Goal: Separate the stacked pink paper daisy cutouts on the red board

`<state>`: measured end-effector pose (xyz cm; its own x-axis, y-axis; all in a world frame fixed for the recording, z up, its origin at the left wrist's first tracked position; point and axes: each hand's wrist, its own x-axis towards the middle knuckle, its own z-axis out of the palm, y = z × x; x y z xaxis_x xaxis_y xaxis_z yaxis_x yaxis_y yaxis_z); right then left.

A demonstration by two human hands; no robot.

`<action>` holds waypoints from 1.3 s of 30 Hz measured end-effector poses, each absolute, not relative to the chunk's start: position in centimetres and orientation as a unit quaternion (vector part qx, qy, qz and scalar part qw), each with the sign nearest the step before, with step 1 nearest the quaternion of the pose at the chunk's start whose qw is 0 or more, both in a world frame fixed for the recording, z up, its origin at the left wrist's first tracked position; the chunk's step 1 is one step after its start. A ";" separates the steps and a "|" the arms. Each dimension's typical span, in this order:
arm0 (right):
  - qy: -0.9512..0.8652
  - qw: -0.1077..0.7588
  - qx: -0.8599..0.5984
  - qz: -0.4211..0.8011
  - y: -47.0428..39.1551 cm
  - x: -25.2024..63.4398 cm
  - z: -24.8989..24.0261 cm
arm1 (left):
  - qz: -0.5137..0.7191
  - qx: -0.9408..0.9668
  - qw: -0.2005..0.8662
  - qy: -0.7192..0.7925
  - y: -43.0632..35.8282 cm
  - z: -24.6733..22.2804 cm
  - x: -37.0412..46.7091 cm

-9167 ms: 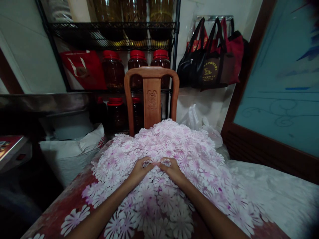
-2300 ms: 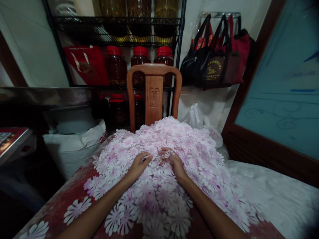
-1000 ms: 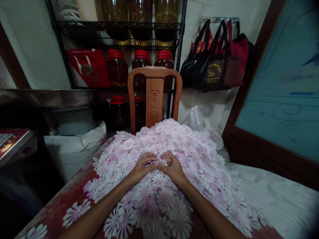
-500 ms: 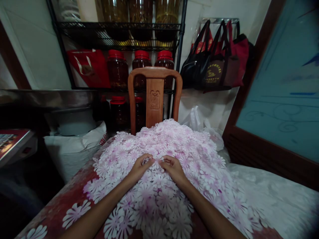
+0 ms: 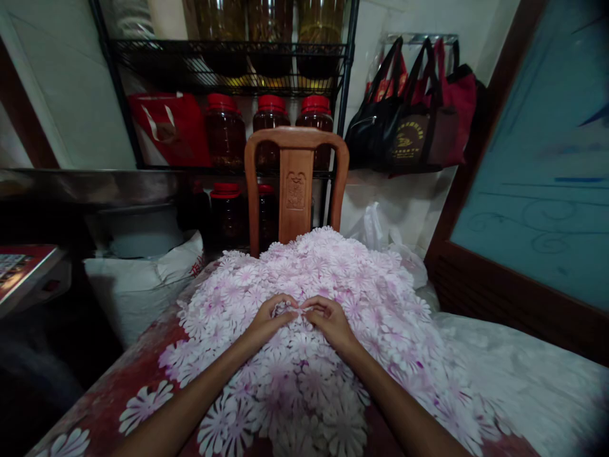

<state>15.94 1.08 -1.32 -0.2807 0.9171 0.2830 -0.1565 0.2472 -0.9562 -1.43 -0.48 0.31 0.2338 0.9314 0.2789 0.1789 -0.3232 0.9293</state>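
A wire rack of red-lidded jars stands behind a red worktop, where a carved wooden chair closes off the far side. A heap of white-and-pink flower cutouts covers much of it, overlapping pieces crowding any reach. Over its middle, left hand and right hand sit just beside each other, fingers curled, each thumb and forefinger apparently pinching one cutout, partly hidden; it looks light, soft and easily torn, best gripped at the centre rather than the thin petals
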 end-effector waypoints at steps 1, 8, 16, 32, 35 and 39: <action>-0.604 0.511 -0.315 0.525 1.1 16.0 -1.3 | 0.460 0.674 0.412 0.406 -0.6 0.4 -1.5; -0.605 0.512 -0.318 0.520 1.1 16.0 -1.3 | 0.457 0.664 0.399 0.437 -0.3 0.3 -1.3; -0.598 0.511 -0.304 0.537 0.7 16.3 -0.7 | 0.461 0.671 0.387 0.433 -0.2 0.0 -1.3; -0.595 0.494 -0.360 0.522 0.6 15.9 -0.8 | 0.462 0.676 0.380 0.431 0.2 -0.5 -1.3; -0.595 0.490 -0.364 0.522 0.5 15.9 -0.6 | 0.461 0.676 0.381 0.431 0.1 -0.4 -1.2; -0.598 0.484 -0.364 0.525 0.4 15.8 -0.3 | 0.461 0.673 0.384 0.431 0.0 -0.2 -1.2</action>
<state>15.83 0.44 -0.32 -0.2678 0.9432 0.1968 -0.0730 0.1839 -0.9802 -1.16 0.02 -0.19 0.2023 0.9356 0.2895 0.2265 -0.3323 0.9156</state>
